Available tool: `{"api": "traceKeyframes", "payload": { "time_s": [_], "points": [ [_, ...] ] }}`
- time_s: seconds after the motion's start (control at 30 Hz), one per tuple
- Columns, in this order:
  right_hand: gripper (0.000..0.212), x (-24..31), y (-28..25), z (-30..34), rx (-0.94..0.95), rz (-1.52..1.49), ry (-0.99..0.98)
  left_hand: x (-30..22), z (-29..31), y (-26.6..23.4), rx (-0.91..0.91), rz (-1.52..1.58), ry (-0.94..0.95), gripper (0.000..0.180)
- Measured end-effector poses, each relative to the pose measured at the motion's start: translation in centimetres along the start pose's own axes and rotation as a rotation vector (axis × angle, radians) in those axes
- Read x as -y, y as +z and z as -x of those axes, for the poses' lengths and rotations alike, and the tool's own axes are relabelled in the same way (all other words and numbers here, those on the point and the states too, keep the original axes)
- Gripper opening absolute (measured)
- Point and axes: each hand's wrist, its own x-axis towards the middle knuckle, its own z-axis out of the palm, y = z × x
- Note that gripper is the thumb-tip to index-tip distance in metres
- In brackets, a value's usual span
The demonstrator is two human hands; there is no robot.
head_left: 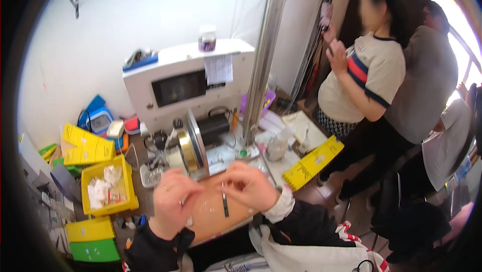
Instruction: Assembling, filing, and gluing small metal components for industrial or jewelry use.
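Above a tan work board [208, 222], both hands are raised close together with their fingertips turned toward each other. My left hand [175, 199], with a ring on one finger, is closed in a pinch; whatever it holds is too small to name. Thumb and forefinger of my right hand [251, 186] are also pinched, and I cannot make out what is between them. Just below the right fingertips is a thin dark stick-like piece [225, 205] over the board. Beyond the hands stands a bench machine with a brass-coloured round drum [189, 151] and a large disc.
A white cabinet with a dark screen [178, 88] backs the bench. On the left are a yellow bin [133, 191] with crumpled tissue and a yellow-green rack [93, 239]. A metal post [261, 56] and a yellow toothed rack [314, 164] stand right. Several people are farther right.
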Motion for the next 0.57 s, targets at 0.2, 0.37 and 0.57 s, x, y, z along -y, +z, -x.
{"api": "traceKeyframes", "payload": {
  "time_s": [0.2,0.37,0.57],
  "points": [
    [0.042,-5.6,-3.6,0.5,-0.28,0.17,0.132,1.4,-0.5,-1.3,-0.126,-0.09,-0.009,0.013],
    [0.038,-9.0,-5.6,0.3,-0.398,0.33,0.193,2.7,0.2,-2.1,-0.151,-0.209,-0.041,0.013],
    [0.037,-9.1,-7.2,-2.7,-0.369,0.594,0.119,2.7,0.2,-2.1,-0.174,-0.201,-0.014,0.013]
  ]
}}
